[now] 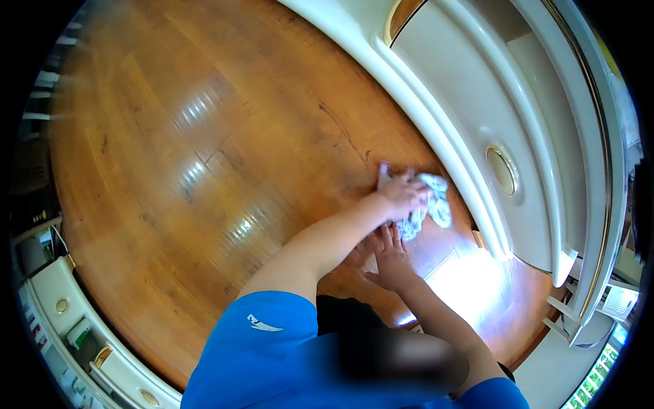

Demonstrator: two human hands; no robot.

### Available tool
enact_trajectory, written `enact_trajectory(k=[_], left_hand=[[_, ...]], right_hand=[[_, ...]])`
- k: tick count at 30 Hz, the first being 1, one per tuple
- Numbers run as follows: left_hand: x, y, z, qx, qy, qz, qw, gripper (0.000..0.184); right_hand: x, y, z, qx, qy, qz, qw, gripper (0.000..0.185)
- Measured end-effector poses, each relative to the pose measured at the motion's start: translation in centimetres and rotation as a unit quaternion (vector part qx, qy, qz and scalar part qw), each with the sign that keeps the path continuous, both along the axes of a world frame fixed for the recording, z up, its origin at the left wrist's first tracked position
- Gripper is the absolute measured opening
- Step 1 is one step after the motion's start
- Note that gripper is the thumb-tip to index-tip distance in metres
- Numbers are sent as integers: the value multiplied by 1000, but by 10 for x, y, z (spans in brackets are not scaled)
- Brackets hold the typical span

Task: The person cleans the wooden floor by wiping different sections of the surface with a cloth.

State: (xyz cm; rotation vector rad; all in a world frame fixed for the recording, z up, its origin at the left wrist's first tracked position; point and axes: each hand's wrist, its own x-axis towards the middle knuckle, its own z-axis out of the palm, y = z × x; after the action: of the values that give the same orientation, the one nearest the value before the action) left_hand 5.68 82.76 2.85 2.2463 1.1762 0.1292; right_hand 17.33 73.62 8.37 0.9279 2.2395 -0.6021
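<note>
My left hand (407, 197) presses down on a crumpled, light patterned cloth (437, 200) that lies on the wooden floor (204, 136). Its fingers are bent over the cloth and slightly smeared by motion; part of the cloth is hidden under them. Nearer to me, my right hand (393, 262) rests palm down on the floor with its fingers stretched out and the thumb to the side. Its fingertips come close to the cloth's near edge; I cannot tell whether they touch it.
A white cabinet (470, 102) with a curved base and an oval gold-rimmed handle (502, 170) stands just right of the cloth. Another white drawer unit (65, 300) is at the lower left. Bright light glares off the floor at right (470, 283).
</note>
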Motion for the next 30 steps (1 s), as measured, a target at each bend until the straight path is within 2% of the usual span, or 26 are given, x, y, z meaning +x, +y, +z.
enact_trajectory(k=[2,4,5,8,10,12,14,15,16,17,19,20,22,24,26,28,29,30], left_hand=[[-27,39,-9,83,15,81,993,33],[-70,70,-12,135,47,204,969,40],[-97,79,-4,94,65,258,959,41],[-181,93,-29,174,106,420,884,41],[-218,85,-22,164,165,510,828,43],[-235,80,-13,165,154,534,815,41],[-240,85,-17,93,-12,613,784,41],[-235,91,-21,159,-205,647,717,41],[-225,102,-17,159,-207,644,719,41],[-210,113,-15,221,-344,603,684,43],[-161,119,17,178,-456,592,640,50],[-131,117,42,86,-433,627,643,55],[-83,123,51,94,-416,641,638,64],[-44,112,52,82,-342,627,696,64],[-5,91,50,126,-278,590,748,62],[29,72,52,78,-348,530,769,62],[45,63,58,110,-333,505,789,63],[65,61,58,43,-340,506,792,65]], right_hand=[[-2,5,8,-43,0,3,999,104],[0,3,4,-38,5,2,999,107],[-1,3,4,-37,2,1,999,109],[-5,8,8,-47,1,-8,999,111],[-6,8,11,-62,1,-15,998,112],[-10,7,12,-62,-33,-1,998,113],[-13,6,12,-59,-34,-1,998,114],[-13,5,12,-59,-42,-1,997,115],[-12,5,9,-58,-43,-6,997,115],[-11,2,6,-29,-41,12,999,116],[-8,-5,6,-10,-46,30,998,118],[-10,-2,8,-23,-49,26,998,119],[-13,-1,10,-29,-46,21,998,120],[-12,-2,9,-37,-30,3,999,123],[-13,-4,8,-21,-30,2,999,118],[-12,-8,2,-11,-38,1,999,113],[-13,-9,-5,-12,-58,13,998,108],[-13,-9,-11,-10,-77,25,997,103]])
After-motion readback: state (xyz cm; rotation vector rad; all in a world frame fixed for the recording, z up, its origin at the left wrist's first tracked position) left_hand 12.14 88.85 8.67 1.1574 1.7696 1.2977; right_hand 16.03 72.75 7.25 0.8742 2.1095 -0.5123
